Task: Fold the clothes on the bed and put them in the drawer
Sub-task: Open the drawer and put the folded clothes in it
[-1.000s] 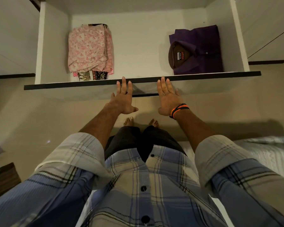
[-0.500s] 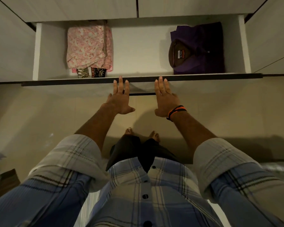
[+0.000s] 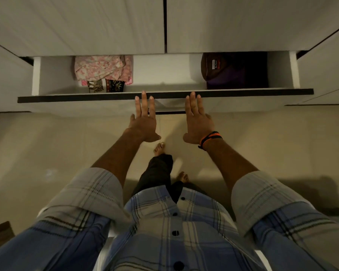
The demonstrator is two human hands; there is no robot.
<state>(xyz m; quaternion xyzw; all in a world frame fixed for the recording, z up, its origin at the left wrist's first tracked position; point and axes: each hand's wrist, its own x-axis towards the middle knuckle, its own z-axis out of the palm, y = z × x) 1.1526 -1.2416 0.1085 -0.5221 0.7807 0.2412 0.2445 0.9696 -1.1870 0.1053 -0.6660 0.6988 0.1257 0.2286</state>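
A white drawer (image 3: 160,75) with a dark front edge sticks partway out of the wardrobe. Inside on the left lies a folded pink floral garment (image 3: 103,68) on top of a patterned cloth (image 3: 106,86). On the right lies a folded purple shirt (image 3: 235,72), half under the cabinet front. My left hand (image 3: 144,118) and my right hand (image 3: 198,118) are flat with fingers apart, fingertips pressed against the drawer's front panel. Neither hand holds anything.
White wardrobe doors (image 3: 164,24) rise above the drawer. Beige floor tiles (image 3: 47,145) spread below, with my bare feet (image 3: 160,147) under the hands. A dark wooden object (image 3: 0,229) shows at the lower left corner.
The drawer has slid inward into the wardrobe under both hands; less of the folded clothes shows. The bed at the right edge has dropped out of view.
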